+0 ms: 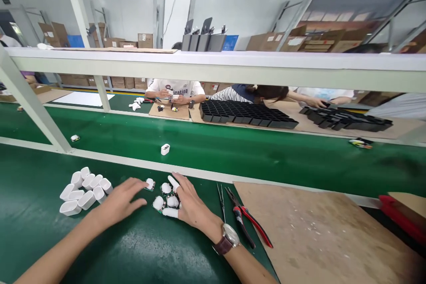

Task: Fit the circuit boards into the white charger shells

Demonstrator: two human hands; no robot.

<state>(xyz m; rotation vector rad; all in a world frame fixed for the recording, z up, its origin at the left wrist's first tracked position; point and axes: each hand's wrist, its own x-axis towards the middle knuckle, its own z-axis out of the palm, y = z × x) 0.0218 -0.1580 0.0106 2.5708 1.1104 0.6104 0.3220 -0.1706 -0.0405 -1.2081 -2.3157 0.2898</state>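
My left hand (121, 202) is open, thumb apart from the fingers, its fingertips at a small circuit board with a white dome (150, 183). My right hand (195, 206), with white finger cots on thumb and forefinger and a watch at the wrist, spreads around a second domed board (172, 201). Whether it touches that board is hard to see. Two more such boards, an upper one (166, 188) and a lower left one (159, 203), lie beside it. Left of my left hand stand several white oval plastic housings (87, 199) on the green table.
Tweezers (222, 202) and red-black pliers (244, 215) lie right of my right hand, beside a cardboard sheet (299, 230). Beyond a pale rail, the green conveyor belt (213, 151) carries a white housing (165, 149) and boards. Co-workers sit opposite near black trays (246, 114).
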